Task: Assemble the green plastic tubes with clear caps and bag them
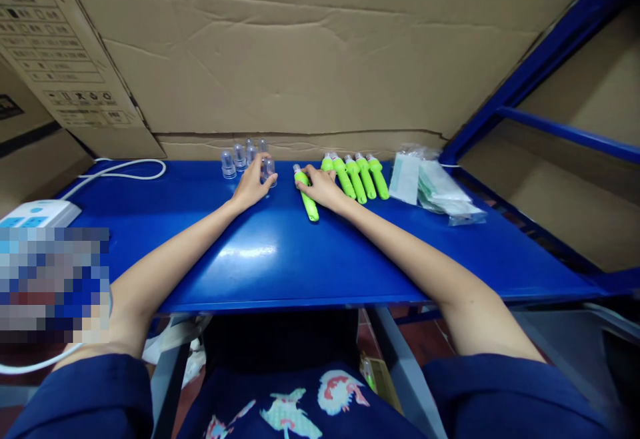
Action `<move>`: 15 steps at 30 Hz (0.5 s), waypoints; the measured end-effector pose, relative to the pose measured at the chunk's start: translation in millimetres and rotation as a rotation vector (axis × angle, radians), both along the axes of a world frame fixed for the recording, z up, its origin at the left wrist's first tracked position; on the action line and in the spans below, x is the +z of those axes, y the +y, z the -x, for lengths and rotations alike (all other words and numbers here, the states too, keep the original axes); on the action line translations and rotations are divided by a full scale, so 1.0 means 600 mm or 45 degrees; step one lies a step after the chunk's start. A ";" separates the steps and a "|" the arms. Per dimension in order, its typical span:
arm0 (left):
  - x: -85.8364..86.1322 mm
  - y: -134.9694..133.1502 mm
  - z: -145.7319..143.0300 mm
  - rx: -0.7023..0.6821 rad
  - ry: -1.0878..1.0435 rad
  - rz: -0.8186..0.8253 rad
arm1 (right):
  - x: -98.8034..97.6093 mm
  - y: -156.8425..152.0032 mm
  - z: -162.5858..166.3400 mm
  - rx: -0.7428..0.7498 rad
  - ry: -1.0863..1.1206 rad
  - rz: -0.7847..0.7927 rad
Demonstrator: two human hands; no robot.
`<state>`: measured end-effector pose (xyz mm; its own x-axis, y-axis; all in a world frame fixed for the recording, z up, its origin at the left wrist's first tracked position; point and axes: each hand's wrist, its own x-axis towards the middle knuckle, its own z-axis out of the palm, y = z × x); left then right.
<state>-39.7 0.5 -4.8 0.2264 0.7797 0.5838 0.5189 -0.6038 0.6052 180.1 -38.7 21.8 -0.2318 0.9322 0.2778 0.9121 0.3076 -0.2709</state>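
Observation:
My left hand (pixel 253 184) reaches across the blue table (pixel 250 252), and its fingers close round a clear plastic cap (pixel 269 169). Several more clear caps (pixel 235 157) stand just behind and to the left of it. My right hand (pixel 320 187) lies over a green pen-like tube (pixel 307 194) that points toward me, fingers curled on its upper end. Several more green tubes (pixel 360 175) lie side by side just right of that hand.
Clear plastic bags (pixel 435 185) lie at the right of the tubes. A white power strip (pixel 40 213) with a white cable (pixel 125 169) sits at the left edge. Cardboard sheets (pixel 300 52) wall the back. A blue metal frame (pixel 540 59) rises at the right.

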 end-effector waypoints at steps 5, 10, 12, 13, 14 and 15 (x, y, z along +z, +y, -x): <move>-0.015 0.039 0.009 0.011 -0.545 0.162 | 0.006 -0.012 0.007 0.304 0.091 0.024; -0.016 0.048 0.010 0.007 -0.726 0.215 | 0.010 -0.026 0.018 0.551 0.140 -0.045; -0.012 0.040 0.004 -0.047 -0.713 0.247 | 0.011 -0.031 0.021 0.560 0.168 -0.101; -0.010 0.035 0.002 -0.083 -0.707 0.260 | 0.010 -0.033 0.022 0.562 0.193 -0.115; -0.007 0.030 -0.001 -0.122 -0.696 0.271 | 0.010 -0.035 0.023 0.563 0.224 -0.118; -0.005 0.025 -0.003 -0.160 -0.681 0.282 | 0.009 -0.035 0.024 0.562 0.259 -0.113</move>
<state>-38.1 15.7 -7.8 0.0438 0.8822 0.4689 0.0401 -0.4705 0.8815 165.5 -59.8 27.2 -0.5324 0.7278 0.4323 0.6208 0.6828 -0.3852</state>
